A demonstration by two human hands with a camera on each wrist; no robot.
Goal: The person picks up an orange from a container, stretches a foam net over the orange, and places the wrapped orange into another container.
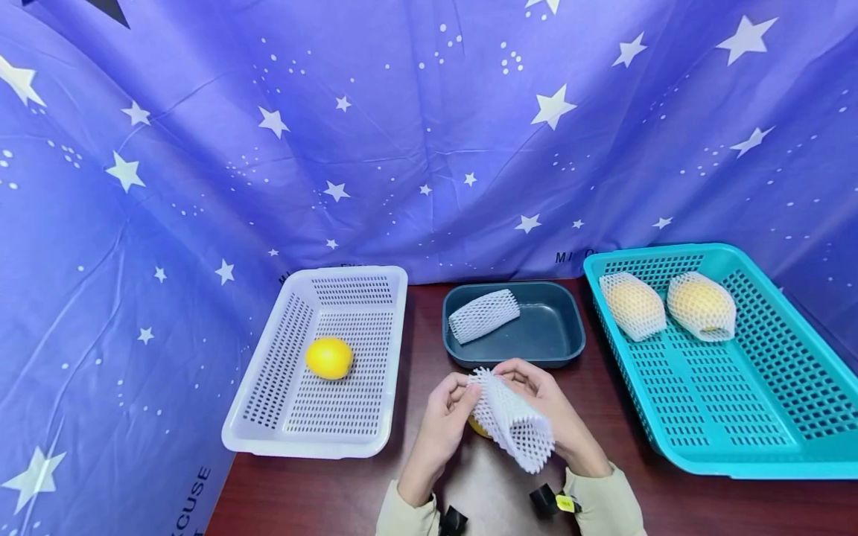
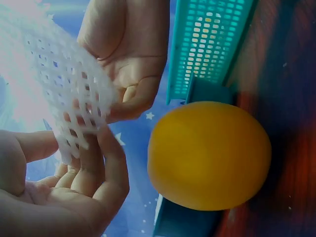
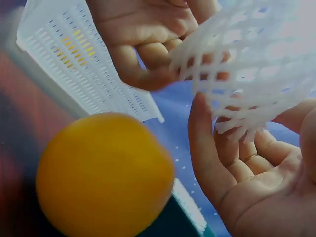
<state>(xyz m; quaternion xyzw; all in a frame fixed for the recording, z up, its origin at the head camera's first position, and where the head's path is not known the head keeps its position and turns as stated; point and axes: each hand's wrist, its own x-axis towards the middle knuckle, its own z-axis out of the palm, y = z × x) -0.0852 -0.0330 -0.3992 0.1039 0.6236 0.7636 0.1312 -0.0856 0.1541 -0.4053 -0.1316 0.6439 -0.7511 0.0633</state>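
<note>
A white foam net sleeve (image 1: pixel 512 420) is held between both hands above the table, its wide mouth facing the near side in the head view. My left hand (image 1: pixel 439 420) pinches the far end's left edge between thumb and fingers. On the opposite side, my right hand (image 1: pixel 551 413) grips the same end, as the right wrist view also shows around the mesh (image 3: pixel 247 64). Below the sleeve, a round orange-yellow fruit (image 2: pixel 210 155) rests on the table; the sleeve hides most of it in the head view. No hand touches this fruit.
To the left, a white basket (image 1: pixel 392 357) holds one yellow fruit (image 1: pixel 329 358). Behind the hands, a dark tray (image 1: pixel 550 327) contains another foam net sleeve (image 1: pixel 484 316). The teal basket (image 1: pixel 724 417) at right holds two net-wrapped fruits (image 1: pixel 701 306). A starry curtain (image 1: pixel 415 149) hangs behind.
</note>
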